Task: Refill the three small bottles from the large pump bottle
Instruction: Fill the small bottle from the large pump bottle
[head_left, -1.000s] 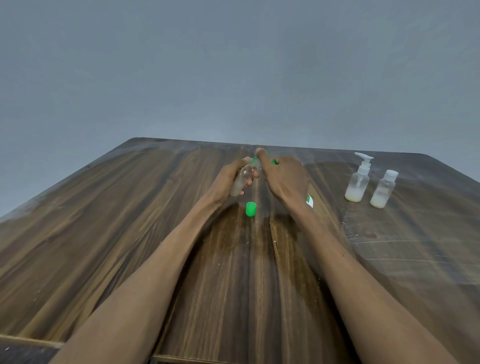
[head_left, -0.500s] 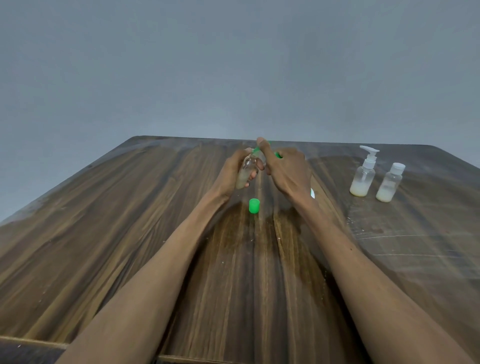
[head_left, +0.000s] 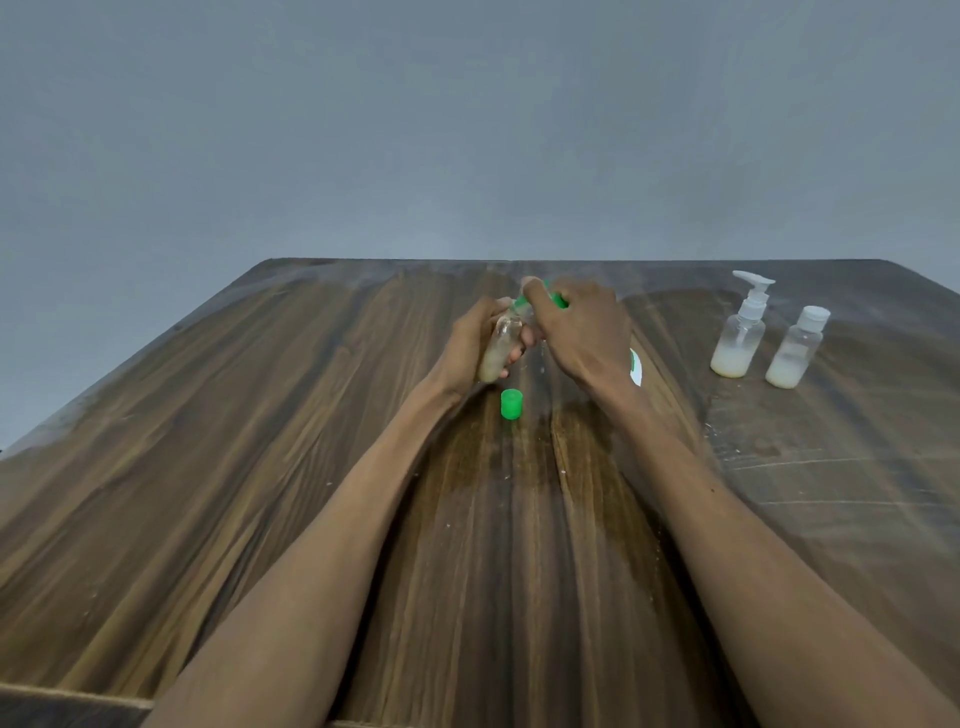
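The left hand (head_left: 475, 345) is curled around a small clear bottle (head_left: 500, 347), gripping it tilted, its neck leaning toward the right hand and its base lower, just above the surface (head_left: 260, 441). A pale, cloudy liquid fills the lower part of this bottle. The right hand (head_left: 582, 332) sits just beside the left, its fingers bent over the green pump head (head_left: 557, 300) of the large bottle; the thumb rises at the top of the pump, whose spout meets the small bottle's mouth. Most of the large pump bottle is hidden behind the right hand, with only a white and green sliver of its body (head_left: 636, 367) showing at the wrist.

A green cap (head_left: 511, 404) stands on the surface just nearer the person than the two hands, between the forearms. Well to the right of the right hand stand two more small clear bottles, close together: one with a white pump top (head_left: 740, 332) and, just to its right and slightly nearer, one with a white flip cap (head_left: 795, 348). Both hold a whitish liquid in their lower part.
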